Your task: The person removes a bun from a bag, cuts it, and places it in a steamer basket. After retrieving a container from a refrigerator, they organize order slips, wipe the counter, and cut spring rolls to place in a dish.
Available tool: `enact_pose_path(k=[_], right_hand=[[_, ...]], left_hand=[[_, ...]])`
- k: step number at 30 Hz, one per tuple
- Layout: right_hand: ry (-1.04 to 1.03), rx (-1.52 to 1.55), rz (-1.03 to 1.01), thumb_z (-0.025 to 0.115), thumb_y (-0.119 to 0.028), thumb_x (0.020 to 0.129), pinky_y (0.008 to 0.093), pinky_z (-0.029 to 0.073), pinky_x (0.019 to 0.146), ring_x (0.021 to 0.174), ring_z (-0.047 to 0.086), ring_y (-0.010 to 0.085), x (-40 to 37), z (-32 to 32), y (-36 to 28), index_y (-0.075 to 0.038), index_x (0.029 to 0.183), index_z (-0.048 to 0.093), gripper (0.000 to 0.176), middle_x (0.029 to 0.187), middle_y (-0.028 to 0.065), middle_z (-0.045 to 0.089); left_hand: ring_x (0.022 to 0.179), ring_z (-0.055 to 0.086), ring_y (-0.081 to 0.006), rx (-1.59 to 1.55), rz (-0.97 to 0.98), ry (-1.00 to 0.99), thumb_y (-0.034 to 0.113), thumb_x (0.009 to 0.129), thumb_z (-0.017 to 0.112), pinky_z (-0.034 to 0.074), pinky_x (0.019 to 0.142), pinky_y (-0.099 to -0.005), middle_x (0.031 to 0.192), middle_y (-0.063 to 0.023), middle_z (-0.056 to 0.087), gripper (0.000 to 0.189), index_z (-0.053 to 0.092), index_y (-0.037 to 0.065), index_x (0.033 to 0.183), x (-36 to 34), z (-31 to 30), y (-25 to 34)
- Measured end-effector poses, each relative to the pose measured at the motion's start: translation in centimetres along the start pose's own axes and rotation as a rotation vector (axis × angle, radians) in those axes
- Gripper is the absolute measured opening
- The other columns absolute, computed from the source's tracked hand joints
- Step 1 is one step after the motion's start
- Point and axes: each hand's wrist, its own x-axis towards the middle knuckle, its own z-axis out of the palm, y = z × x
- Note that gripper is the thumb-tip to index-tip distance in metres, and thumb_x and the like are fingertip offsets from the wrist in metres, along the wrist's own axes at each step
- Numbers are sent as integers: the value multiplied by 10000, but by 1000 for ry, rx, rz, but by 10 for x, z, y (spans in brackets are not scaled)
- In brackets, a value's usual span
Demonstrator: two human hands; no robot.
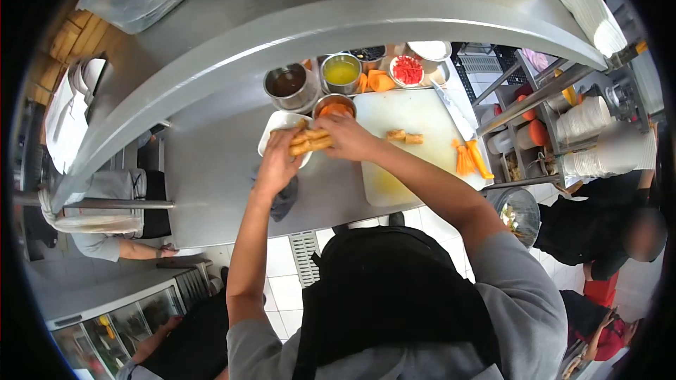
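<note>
Golden-brown fried rolls [310, 143] are gripped between my two hands, over a small white tray [277, 121]. My left hand [279, 158] is closed around their left end. My right hand [346, 138] has its fingers closed on the right end. Just behind my right hand stands a steel bowl with orange contents [325, 101]. To the right, cut fried roll pieces [405, 137] lie on a white cutting board [380, 109]. A dark cloth [285, 200] rests on the steel counter under my left forearm.
Steel pots of dark liquid [286, 83] and yellow liquid [341, 72] stand at the back, beside a bowl of red strips [407, 70]. A knife [453, 109] and orange strips [465, 160] lie at the board's right. A curved steel shelf edge [338, 14] runs overhead. Other people stand on both sides.
</note>
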Motion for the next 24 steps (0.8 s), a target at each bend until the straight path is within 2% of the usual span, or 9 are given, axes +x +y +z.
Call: enact_pose_path(k=[4,8,11,15,16,17,18,21,24], right_hand=[[-54,-36,-18,808,-159,661,475,407,943,1131,545,328,52,39,13,-119,1146,521,565,1103,101,616],[-143,-122,-11,808,-148,673,470,405,940,1155,538,313,61,51,20,-128,1167,525,569,1118,90,627],[-90,-179,-35,817,-169,670,472,414,938,1148,528,300,58,56,23,-130,1162,539,567,1096,85,623],[-70,-127,59,816,-178,692,476,411,982,1176,520,319,38,13,0,-117,1197,552,572,1108,101,626],[45,-48,71,809,-179,712,468,416,998,1185,519,330,20,-7,-3,-104,1196,566,547,1127,110,623],[162,28,76,802,-179,731,460,422,1015,1195,518,341,2,-24,-1,-91,1195,581,521,1146,118,621],[167,10,152,793,-173,745,449,435,1016,1192,522,347,-20,-38,11,-84,1187,595,492,1165,124,615],[131,-174,350,778,-183,771,430,468,1007,1177,536,347,-102,-80,47,-83,1200,622,468,1218,148,597],[46,-226,477,797,-198,749,423,450,1035,1200,518,351,-156,-87,71,-70,1227,618,526,1217,157,594]], left_hand=[[1150,546,-370,-10,-66,-77,-2,689,767,417,1042,-457,1187,-177,621,672,542,32,1321,3,-19,-52],[1123,561,-356,34,-93,-132,10,680,787,429,1017,-446,1189,-163,626,715,518,27,1343,4,-20,-70],[1122,567,-341,9,-76,-160,20,683,798,433,1019,-441,1187,-153,624,758,490,31,1375,5,-19,-77],[1150,554,-344,110,-63,-113,50,722,787,433,1020,-442,1231,-170,590,719,492,25,1378,7,-31,-53],[1150,554,-344,78,-25,-128,50,722,787,433,1020,-442,1231,-170,590,719,492,25,1378,6,-22,-41],[1160,543,-360,61,31,-21,71,746,783,432,1015,-448,1246,-181,572,675,508,16,1361,1,-13,-29],[1169,531,-375,51,73,87,92,770,779,431,1011,-454,1260,-191,555,633,524,6,1343,-1,-6,-22],[1178,519,-397,-223,212,-78,155,828,757,433,1002,-469,1246,-189,542,559,544,-9,1318,5,63,10],[1210,484,-386,-163,231,-118,222,869,724,411,1021,-480,1310,-198,505,511,569,-28,1287,35,131,48]])
